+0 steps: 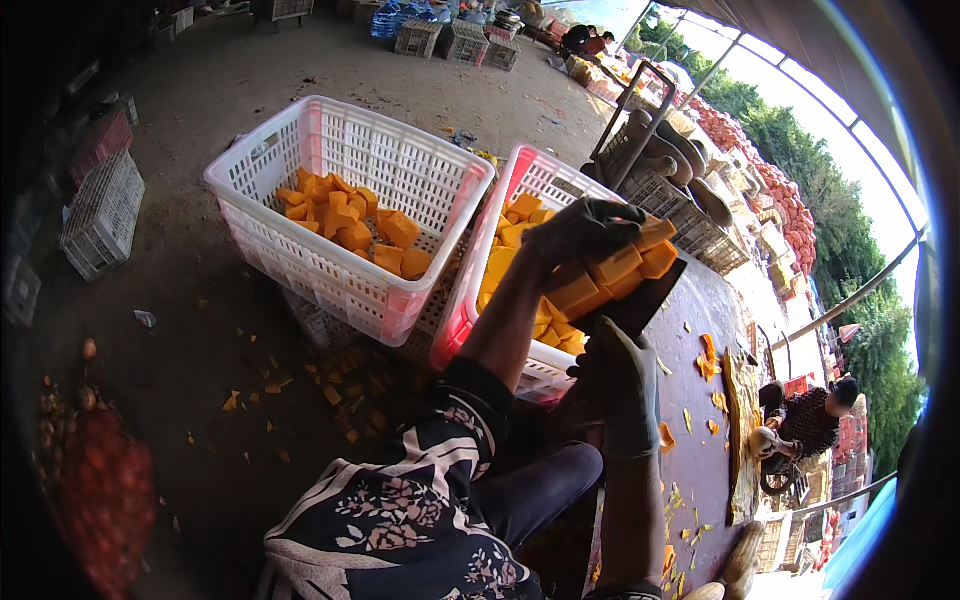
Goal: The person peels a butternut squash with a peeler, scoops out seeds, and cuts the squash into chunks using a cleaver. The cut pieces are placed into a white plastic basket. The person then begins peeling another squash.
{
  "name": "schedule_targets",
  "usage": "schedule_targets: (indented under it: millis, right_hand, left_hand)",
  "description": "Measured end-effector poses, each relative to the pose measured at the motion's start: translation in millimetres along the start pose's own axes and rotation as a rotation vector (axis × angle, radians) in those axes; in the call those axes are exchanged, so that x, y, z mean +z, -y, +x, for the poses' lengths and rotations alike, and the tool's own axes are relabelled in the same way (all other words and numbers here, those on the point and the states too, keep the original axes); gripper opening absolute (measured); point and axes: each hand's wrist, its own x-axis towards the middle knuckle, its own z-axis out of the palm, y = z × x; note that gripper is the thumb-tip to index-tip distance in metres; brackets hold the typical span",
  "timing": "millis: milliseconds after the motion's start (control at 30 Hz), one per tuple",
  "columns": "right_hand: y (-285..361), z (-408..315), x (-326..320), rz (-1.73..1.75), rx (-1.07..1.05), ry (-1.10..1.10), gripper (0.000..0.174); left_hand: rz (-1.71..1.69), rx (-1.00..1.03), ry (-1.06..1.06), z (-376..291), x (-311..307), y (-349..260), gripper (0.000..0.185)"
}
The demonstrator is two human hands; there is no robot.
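Orange squash chunks [600, 277] rest on a broad dark blade [645, 300] over the right plastic crate [457, 315]. My left hand [581, 231], in a dark glove, lies over the chunks and presses on them. Below the blade is my right hand [622, 375], gloved in grey; its fingers close around the blade's near end, where the grip itself is hidden. Cut squash [517, 232] fills much of the right crate. The white plastic crate [349, 289] on the left holds a smaller heap of orange chunks [337, 214].
A purple-brown tabletop [690, 442] with peel scraps [706, 360] and a wooden board [742, 442] lies to the right. Another person [810, 420] sits beyond it. A hand cart [637, 120] stands behind the crates. Scraps litter the floor, and a red net sack [109, 495] stands lower left.
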Motion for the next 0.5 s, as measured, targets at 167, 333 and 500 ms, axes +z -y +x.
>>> schedule_targets:
  millis: [167, 333, 500]
  right_hand:
    - [32, 10, 80, 0.037, 0.010, 0.187, 0.025]
    - [8, -17, 16, 0.063, -0.042, 0.045, 0.024]
    - [-68, -51, -131, 0.202, 0.024, -0.501, 0.020]
  left_hand:
    - [0.439, -0.081, -0.509, -56, -190, -79, 0.045]
    - [1.269, -0.350, -0.727, -103, -262, -79, 0.053]
    - [1.097, 0.177, -0.516, -75, -82, -52, 0.046]
